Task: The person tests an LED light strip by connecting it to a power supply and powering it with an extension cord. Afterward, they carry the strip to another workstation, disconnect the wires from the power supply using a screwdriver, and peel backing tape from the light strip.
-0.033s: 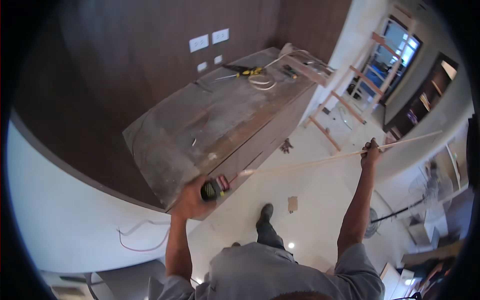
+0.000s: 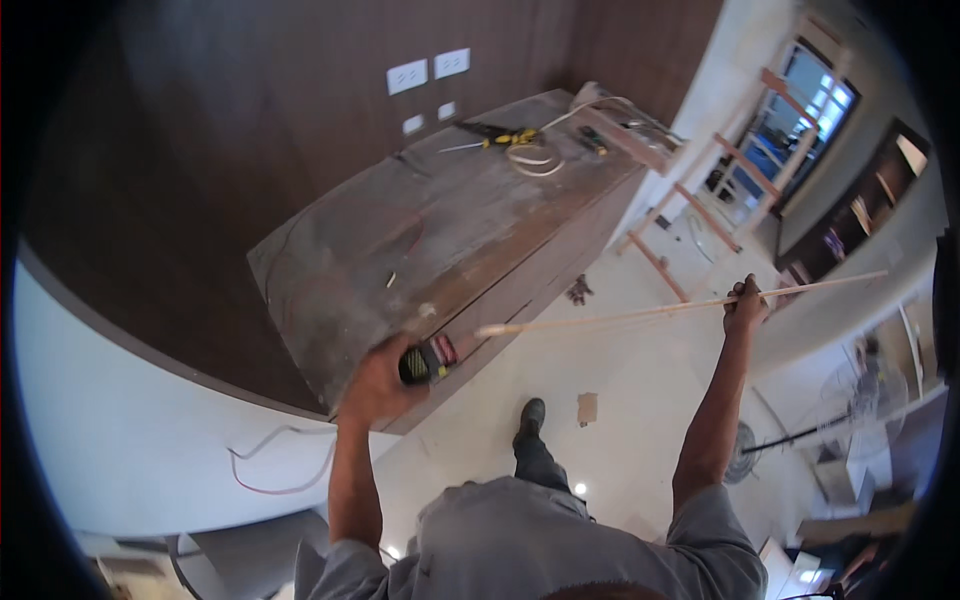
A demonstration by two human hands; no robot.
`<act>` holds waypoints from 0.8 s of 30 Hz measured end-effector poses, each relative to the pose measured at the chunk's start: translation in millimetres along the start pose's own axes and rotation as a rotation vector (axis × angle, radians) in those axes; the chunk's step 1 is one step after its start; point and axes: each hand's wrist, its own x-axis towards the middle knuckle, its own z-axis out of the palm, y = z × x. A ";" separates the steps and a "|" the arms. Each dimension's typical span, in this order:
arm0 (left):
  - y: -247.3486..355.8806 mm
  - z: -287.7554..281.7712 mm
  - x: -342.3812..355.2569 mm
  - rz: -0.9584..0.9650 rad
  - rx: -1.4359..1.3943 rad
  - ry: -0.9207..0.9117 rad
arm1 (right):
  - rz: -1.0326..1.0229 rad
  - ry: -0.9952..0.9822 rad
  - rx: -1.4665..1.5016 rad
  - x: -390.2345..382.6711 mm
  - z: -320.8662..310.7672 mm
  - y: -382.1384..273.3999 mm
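My left hand (image 2: 378, 385) grips a black-and-red tool (image 2: 425, 360) with green and yellow details, seemingly a tape measure, at the front edge of a dusty brown cabinet top (image 2: 345, 255). My right hand (image 2: 742, 307) is closed round a long, thin pale wooden strip (image 2: 630, 315), out to the right over the floor. The strip's left end is beside the tool; I cannot tell whether they touch. Farther back on the cabinet lie a yellow-and-black tool (image 2: 518, 137), a coil of pale cable (image 2: 535, 160) and small tools (image 2: 592, 140).
A wooden ladder (image 2: 730, 190) stands at a doorway behind the strip. A standing fan (image 2: 855, 410) is at right. A cardboard scrap (image 2: 587, 406) lies on the floor (image 2: 620, 450). At lower left are a dark chair (image 2: 250, 560) and a loose wire (image 2: 260, 485). Wall sockets (image 2: 407, 77) sit above the cabinet.
My left hand, its tool and the strip's left end are slightly higher in the picture. The background has shifted a little rightward.
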 end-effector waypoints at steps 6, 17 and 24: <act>-37.3 -20.9 103.5 -0.237 0.162 0.065 | 0.050 -0.036 0.103 55.4 160.0 85.9; -152.8 -44.4 201.2 -0.308 0.487 -0.047 | -0.117 -0.155 -0.147 116.5 342.4 244.3; -215.9 -59.2 211.1 -0.341 0.539 -0.065 | -0.006 -0.171 0.022 50.8 405.2 255.4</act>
